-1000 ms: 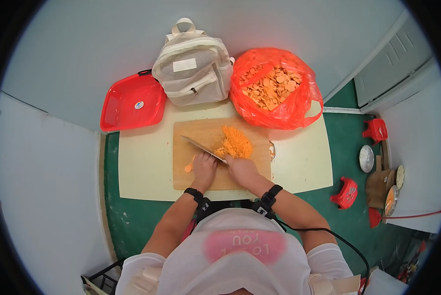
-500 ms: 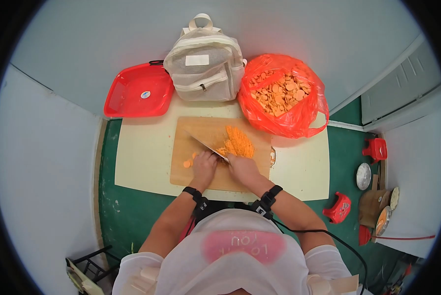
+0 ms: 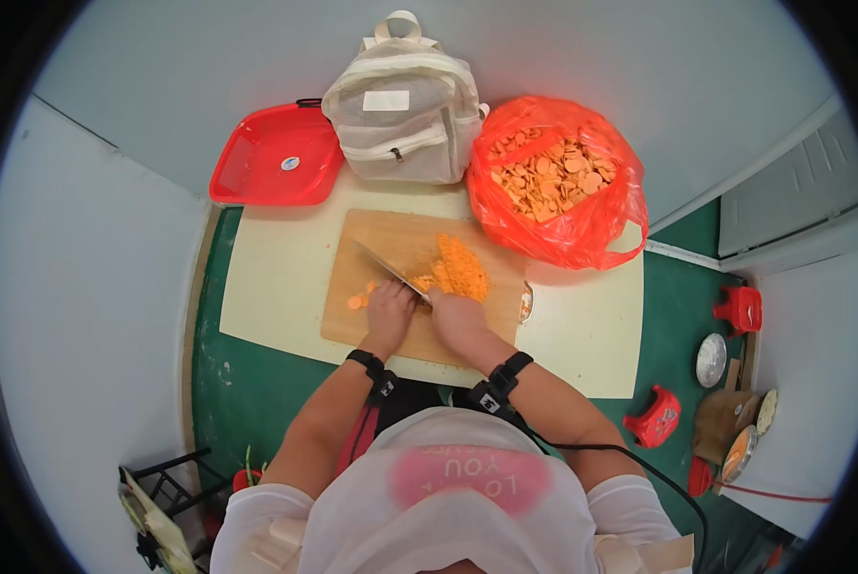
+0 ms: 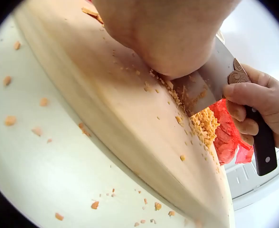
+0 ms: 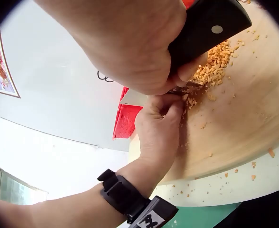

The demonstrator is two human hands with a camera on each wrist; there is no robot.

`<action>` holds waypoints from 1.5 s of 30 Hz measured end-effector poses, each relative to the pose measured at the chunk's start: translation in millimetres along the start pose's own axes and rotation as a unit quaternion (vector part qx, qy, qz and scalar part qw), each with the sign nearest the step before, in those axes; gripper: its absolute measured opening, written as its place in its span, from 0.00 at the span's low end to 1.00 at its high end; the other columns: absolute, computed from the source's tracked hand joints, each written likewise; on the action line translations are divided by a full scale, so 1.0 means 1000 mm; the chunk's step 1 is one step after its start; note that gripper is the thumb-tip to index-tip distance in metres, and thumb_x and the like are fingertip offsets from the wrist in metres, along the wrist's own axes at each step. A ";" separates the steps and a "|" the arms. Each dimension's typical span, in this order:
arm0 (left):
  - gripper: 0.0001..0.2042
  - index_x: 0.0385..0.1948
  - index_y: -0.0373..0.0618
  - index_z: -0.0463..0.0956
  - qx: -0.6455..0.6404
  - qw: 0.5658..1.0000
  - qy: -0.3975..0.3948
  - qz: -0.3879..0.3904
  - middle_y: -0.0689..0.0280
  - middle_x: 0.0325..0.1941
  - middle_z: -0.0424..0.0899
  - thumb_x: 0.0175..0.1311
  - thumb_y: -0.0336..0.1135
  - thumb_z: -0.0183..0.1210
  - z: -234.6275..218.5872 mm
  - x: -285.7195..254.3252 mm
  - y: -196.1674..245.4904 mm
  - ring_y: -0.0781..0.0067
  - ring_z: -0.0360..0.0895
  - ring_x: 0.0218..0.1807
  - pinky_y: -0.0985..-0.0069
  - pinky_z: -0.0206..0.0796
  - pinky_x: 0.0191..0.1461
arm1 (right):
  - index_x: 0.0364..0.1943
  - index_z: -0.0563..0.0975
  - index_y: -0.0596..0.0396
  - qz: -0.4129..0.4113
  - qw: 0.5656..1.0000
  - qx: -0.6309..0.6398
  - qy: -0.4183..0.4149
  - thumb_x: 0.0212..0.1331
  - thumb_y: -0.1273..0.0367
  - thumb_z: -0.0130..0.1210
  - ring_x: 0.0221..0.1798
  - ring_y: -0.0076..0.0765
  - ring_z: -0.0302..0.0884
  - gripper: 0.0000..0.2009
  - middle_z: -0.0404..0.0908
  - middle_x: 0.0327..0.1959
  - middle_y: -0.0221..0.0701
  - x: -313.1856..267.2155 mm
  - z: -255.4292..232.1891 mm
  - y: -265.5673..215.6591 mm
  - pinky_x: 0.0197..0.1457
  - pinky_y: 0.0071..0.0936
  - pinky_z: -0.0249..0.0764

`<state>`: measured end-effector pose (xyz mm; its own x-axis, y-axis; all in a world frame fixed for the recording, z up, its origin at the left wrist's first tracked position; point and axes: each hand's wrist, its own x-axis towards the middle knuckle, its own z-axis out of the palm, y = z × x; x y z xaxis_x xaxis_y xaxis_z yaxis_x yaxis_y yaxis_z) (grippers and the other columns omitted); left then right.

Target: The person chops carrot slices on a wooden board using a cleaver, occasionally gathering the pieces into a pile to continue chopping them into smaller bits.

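My right hand (image 3: 459, 320) grips the black handle (image 4: 264, 147) of a broad kitchen knife (image 3: 379, 260). The blade slants across a wooden cutting board (image 3: 376, 225), its edge down at the board. Close against the blade, my left hand (image 3: 390, 314) bends its fingers over carrot slices, which the hand mostly hides; thumb and bent fingers show in the right wrist view. Finely chopped carrot (image 3: 459, 268) is heaped on the blade's far side, with crumbs (image 4: 177, 97) along the edge. A few round carrot slices (image 3: 356, 301) lie left of my left hand.
Behind the board stand a red plastic basin (image 3: 247, 177), a pale mesh backpack (image 3: 400, 120) and a red plastic bag (image 3: 491, 206) full of carrot slices. Carrot bits (image 4: 95, 205) dot the pale table (image 3: 582, 349). Red stools (image 3: 655, 418) and a metal bowl (image 3: 710, 360) are on the floor at right.
The head view has shifted and turned slightly, so the board and things behind it sit higher in the picture. Both hands keep their places at the knife, and the chopped heap looks much the same.
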<state>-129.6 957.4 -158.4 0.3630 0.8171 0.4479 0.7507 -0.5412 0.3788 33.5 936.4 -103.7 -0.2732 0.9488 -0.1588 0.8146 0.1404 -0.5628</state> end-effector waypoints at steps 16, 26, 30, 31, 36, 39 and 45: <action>0.06 0.27 0.46 0.78 0.010 1.000 0.016 -0.014 0.65 0.30 0.77 0.45 0.28 0.63 -0.001 -0.001 0.002 0.60 0.74 0.37 0.64 0.65 0.38 | 0.37 0.74 0.57 0.014 1.000 0.007 -0.020 0.58 0.71 0.45 0.34 0.54 0.82 0.08 0.81 0.28 0.47 -0.001 -0.016 -0.006 0.37 0.48 0.75; 0.07 0.27 0.44 0.78 -0.010 1.000 -0.004 -0.014 0.64 0.30 0.78 0.45 0.27 0.63 -0.001 -0.001 -0.004 0.59 0.74 0.37 0.64 0.66 0.40 | 0.38 0.74 0.58 0.056 0.998 0.010 -0.035 0.57 0.70 0.46 0.34 0.55 0.81 0.09 0.81 0.29 0.48 -0.003 -0.016 -0.007 0.38 0.49 0.75; 0.07 0.27 0.43 0.78 -0.009 1.000 -0.008 -0.016 0.63 0.30 0.77 0.45 0.27 0.63 -0.002 0.000 -0.004 0.58 0.74 0.36 0.63 0.65 0.39 | 0.38 0.74 0.58 0.051 0.998 0.007 -0.031 0.58 0.70 0.45 0.33 0.56 0.81 0.09 0.81 0.28 0.48 -0.004 -0.017 -0.008 0.37 0.49 0.75; 0.07 0.27 0.43 0.78 -0.010 1.000 -0.009 -0.017 0.63 0.30 0.77 0.45 0.27 0.63 -0.001 0.002 -0.005 0.58 0.74 0.36 0.63 0.65 0.39 | 0.38 0.74 0.58 0.059 0.998 0.008 -0.032 0.58 0.70 0.45 0.33 0.55 0.81 0.09 0.81 0.28 0.48 -0.003 -0.015 -0.008 0.37 0.49 0.75; 0.07 0.27 0.43 0.77 -0.005 1.000 -0.009 -0.014 0.63 0.31 0.79 0.46 0.27 0.63 0.001 0.000 -0.007 0.58 0.74 0.37 0.64 0.65 0.39 | 0.37 0.73 0.56 0.038 0.999 0.012 -0.004 0.58 0.66 0.48 0.31 0.56 0.80 0.09 0.80 0.26 0.48 0.008 -0.002 -0.001 0.35 0.51 0.74; 0.06 0.27 0.43 0.77 -0.002 1.000 -0.001 -0.010 0.63 0.32 0.79 0.46 0.28 0.63 0.001 -0.001 -0.007 0.58 0.74 0.37 0.65 0.65 0.39 | 0.39 0.74 0.56 0.044 0.999 0.018 -0.014 0.58 0.67 0.48 0.32 0.56 0.80 0.09 0.80 0.27 0.49 0.007 -0.008 0.000 0.37 0.51 0.74; 0.06 0.27 0.44 0.77 -0.005 1.000 0.013 -0.012 0.63 0.32 0.79 0.46 0.28 0.63 0.001 0.000 -0.003 0.59 0.74 0.36 0.64 0.65 0.39 | 0.40 0.74 0.56 0.062 0.997 0.027 -0.039 0.57 0.68 0.48 0.34 0.56 0.80 0.10 0.81 0.29 0.49 -0.009 -0.022 -0.005 0.39 0.51 0.74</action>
<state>-131.5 958.9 -160.5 0.3294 0.8247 0.4597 0.7538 -0.5229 0.3979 43.1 933.9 -81.4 -0.2131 0.9325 -0.2917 0.8161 0.0057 -0.5779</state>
